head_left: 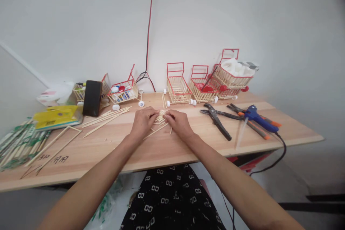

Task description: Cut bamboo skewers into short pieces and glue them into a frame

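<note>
Right now both hands meet at the middle of the wooden worktop (188, 143), fingers curled down onto a small heap of short cut sticks (161, 118). The left hand (142, 121) lies palm-down with its fingertips pressed together on the left side of the heap, and the right hand (179, 123) does the same on the right side, its fingertips pinching a few of the sticks; the two hands sit just beside each other with the heap between them. A couple of longer sticks poke out from under the hands toward the near edge. Left of the left hand lies a loose bundle of long bamboo sticks (107, 118), and beyond it a dark phone (92, 97) leans upright beside a small stick cart holding bottle caps (122, 91). Further left are a yellow packet (56, 116) and packs of wrapped chopsticks (18, 143). Beyond the hands, against the wall, three stick carts with red wire handles (176, 86) stand in a row. Right of the right hand lie black pliers (217, 118) and, further off, a blue glue gun (260, 118) with its cord running off the worktop edge.
</note>
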The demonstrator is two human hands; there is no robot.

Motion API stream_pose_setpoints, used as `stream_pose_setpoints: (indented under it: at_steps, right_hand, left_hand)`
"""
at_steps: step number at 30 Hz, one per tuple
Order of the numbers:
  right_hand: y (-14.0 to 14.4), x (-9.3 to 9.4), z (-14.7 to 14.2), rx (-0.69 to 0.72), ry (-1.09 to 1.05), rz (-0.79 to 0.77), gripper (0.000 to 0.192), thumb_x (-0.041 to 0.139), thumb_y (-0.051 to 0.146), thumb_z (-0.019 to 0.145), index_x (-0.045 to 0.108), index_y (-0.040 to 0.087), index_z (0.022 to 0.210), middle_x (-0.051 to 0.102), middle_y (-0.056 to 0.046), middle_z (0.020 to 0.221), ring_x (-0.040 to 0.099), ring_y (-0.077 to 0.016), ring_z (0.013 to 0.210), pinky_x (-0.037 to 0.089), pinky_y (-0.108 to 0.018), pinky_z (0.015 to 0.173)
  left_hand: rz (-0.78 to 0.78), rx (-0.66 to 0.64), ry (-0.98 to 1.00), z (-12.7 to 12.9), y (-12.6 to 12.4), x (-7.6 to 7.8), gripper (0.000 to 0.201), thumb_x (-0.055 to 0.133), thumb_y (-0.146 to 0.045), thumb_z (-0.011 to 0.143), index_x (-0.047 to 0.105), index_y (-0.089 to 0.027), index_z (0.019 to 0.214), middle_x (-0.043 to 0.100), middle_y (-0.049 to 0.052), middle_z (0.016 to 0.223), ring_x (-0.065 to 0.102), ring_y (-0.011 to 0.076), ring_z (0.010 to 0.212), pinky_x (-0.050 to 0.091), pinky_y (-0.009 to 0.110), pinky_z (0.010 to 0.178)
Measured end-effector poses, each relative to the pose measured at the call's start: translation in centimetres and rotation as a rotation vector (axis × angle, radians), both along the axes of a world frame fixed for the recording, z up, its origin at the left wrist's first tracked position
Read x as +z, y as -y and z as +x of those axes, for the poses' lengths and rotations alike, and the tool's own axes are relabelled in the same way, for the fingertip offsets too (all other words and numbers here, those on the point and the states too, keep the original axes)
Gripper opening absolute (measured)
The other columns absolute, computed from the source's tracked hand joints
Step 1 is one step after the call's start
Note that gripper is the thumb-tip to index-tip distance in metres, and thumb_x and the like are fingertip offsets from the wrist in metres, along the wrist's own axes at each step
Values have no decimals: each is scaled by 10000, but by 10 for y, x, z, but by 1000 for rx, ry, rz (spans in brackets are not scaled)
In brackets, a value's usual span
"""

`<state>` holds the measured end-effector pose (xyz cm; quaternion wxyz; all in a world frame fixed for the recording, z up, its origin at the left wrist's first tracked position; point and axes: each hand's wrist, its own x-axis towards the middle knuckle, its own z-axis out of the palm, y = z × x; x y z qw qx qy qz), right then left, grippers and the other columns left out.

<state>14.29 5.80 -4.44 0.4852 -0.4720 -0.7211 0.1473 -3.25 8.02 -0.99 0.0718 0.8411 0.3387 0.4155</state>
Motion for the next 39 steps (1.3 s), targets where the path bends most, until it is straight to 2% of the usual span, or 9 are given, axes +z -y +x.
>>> stream_pose_setpoints:
  at_steps: [39]
  right_hand:
    - [0,-1,1,3,4,-8,165,548,256,875,652,199,760,655,9,680,595,-140,676,409,-228,672]
  left_hand:
    - [-22,16,-19,1,1,0,140,587,-107,828,720,-133,789,693,58,718,618,157,663,425,253,615]
